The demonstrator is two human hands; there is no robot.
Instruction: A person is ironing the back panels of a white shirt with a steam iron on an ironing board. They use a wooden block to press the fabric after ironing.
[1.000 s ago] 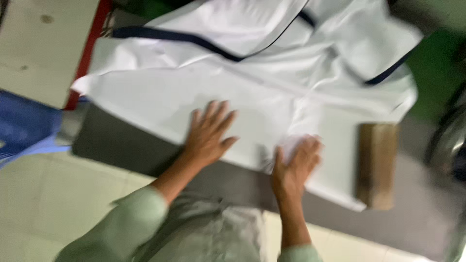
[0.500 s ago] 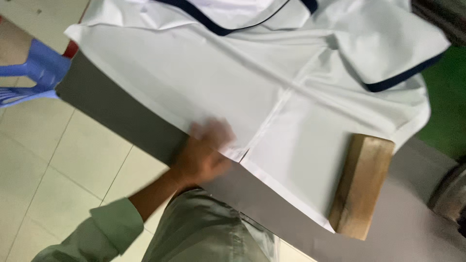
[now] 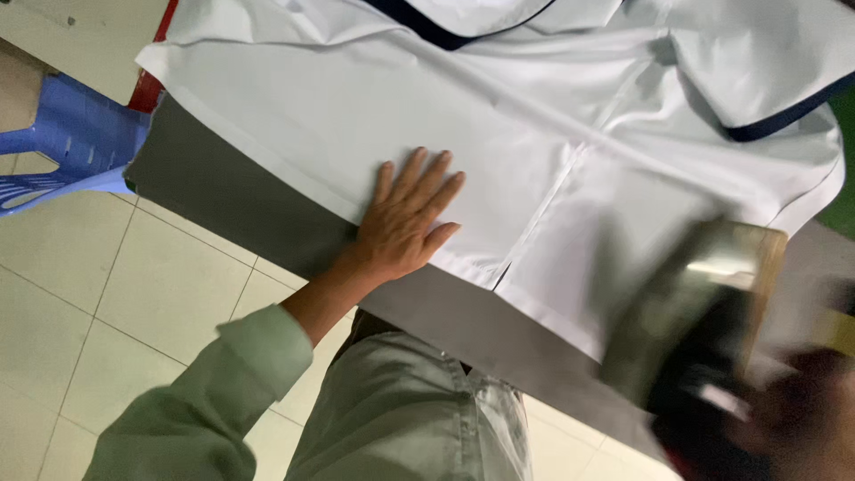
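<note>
A white garment [image 3: 534,116] with dark navy trim lies spread on a grey padded table [image 3: 223,191]. My left hand [image 3: 405,223] presses flat on the cloth near its lower hem, fingers spread, holding nothing. At the lower right my right hand [image 3: 806,414] is blurred and wraps the dark handle of an iron [image 3: 681,312]. The iron's shiny metal soleplate tilts up above the garment's right corner. It hides most of a wooden block [image 3: 770,267] that sits on the table.
A blue plastic stool [image 3: 71,134] stands on the tiled floor [image 3: 134,303] left of the table. A red strip [image 3: 147,89] shows at the table's far left corner. My grey-green trousers [image 3: 401,410] are against the table's near edge.
My left hand slid left along the hem and spread flat on the cloth. My right hand left the garment and now comes in from the lower right with the iron, covering the wooden block.
</note>
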